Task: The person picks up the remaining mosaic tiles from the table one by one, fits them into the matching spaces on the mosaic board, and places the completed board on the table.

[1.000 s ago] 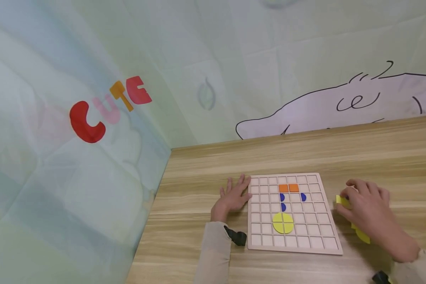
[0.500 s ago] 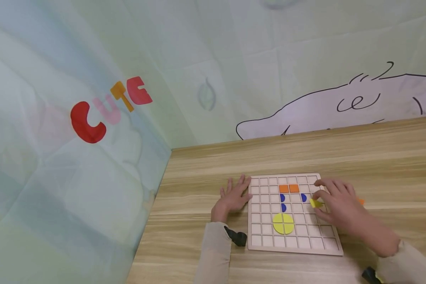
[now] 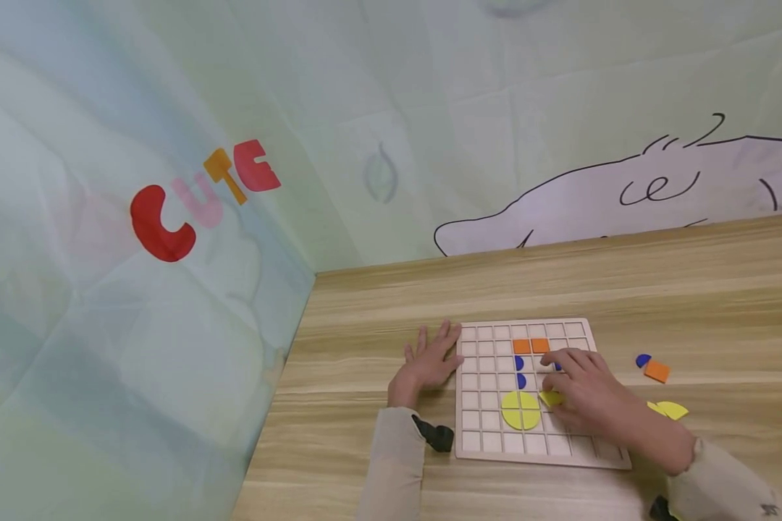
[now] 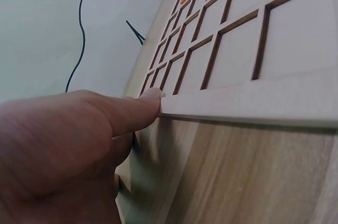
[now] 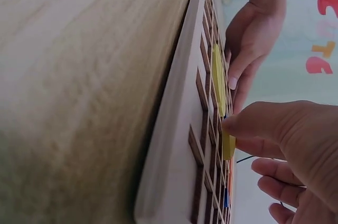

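My right hand (image 3: 589, 391) is over the wooden grid board (image 3: 541, 460), pinching a yellow piece (image 3: 551, 398) between thumb and fingers. In the right wrist view this yellow piece (image 5: 228, 146) is close over the cells. Just left of it, several yellow quarter-circle pieces (image 3: 511, 417) form a disc on the board. Two orange squares (image 3: 522, 346) lie in the cells higher up, with blue half circles (image 3: 519, 363) below them; one is partly hidden by my right hand. My left hand (image 3: 426, 362) rests with fingers spread at the board's left edge, and its thumb (image 4: 140, 113) touches the rim.
Right of the board, a loose blue half circle (image 3: 643, 359) and an orange square (image 3: 657, 371) lie on the wooden table (image 3: 378, 304). Yellow pieces (image 3: 673, 410) are nearby, partly behind my right forearm. A printed cloth wall (image 3: 391, 145) borders the table's back and left.
My right hand has moved left from the loose pieces onto the board, carrying a yellow piece. The loose blue and orange pieces are uncovered. The left hand has stayed put.
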A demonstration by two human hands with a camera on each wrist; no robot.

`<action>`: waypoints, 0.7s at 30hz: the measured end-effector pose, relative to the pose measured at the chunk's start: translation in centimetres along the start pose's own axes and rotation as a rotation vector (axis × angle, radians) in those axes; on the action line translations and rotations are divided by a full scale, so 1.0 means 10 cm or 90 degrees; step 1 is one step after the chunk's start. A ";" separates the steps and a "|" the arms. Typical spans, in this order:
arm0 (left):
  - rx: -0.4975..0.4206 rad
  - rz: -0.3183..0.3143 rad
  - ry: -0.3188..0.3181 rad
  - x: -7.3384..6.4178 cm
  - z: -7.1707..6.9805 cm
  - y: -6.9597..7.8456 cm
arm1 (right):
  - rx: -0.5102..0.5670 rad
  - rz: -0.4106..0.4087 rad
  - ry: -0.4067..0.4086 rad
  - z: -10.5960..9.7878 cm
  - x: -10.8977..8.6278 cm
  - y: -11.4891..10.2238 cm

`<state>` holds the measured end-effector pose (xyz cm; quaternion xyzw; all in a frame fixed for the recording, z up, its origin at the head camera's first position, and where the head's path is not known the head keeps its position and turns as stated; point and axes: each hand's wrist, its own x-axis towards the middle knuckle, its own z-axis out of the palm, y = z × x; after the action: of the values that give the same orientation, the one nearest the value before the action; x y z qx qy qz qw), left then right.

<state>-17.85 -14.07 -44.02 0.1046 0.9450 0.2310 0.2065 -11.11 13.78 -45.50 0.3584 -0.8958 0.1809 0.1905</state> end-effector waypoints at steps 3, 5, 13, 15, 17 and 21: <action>0.000 0.000 -0.003 0.00 0.00 0.00 | 0.001 0.005 -0.017 0.00 0.00 -0.01; -0.002 0.000 -0.003 0.00 0.00 0.00 | -0.001 0.006 -0.025 0.00 -0.01 -0.02; -0.008 0.002 0.000 -0.02 -0.02 0.02 | -0.007 -0.008 -0.047 -0.02 0.00 -0.01; -0.007 0.002 0.000 -0.02 -0.02 0.03 | -0.007 -0.011 -0.050 -0.03 0.00 -0.01; -0.007 0.002 -0.001 -0.02 -0.02 0.03 | -0.002 -0.011 -0.053 -0.04 0.00 0.00; -0.008 0.002 -0.003 -0.03 -0.03 0.03 | 0.007 -0.009 -0.059 -0.05 0.00 0.00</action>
<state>-17.69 -14.02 -43.57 0.1055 0.9428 0.2373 0.2091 -11.00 14.07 -45.06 0.3737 -0.9001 0.1674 0.1486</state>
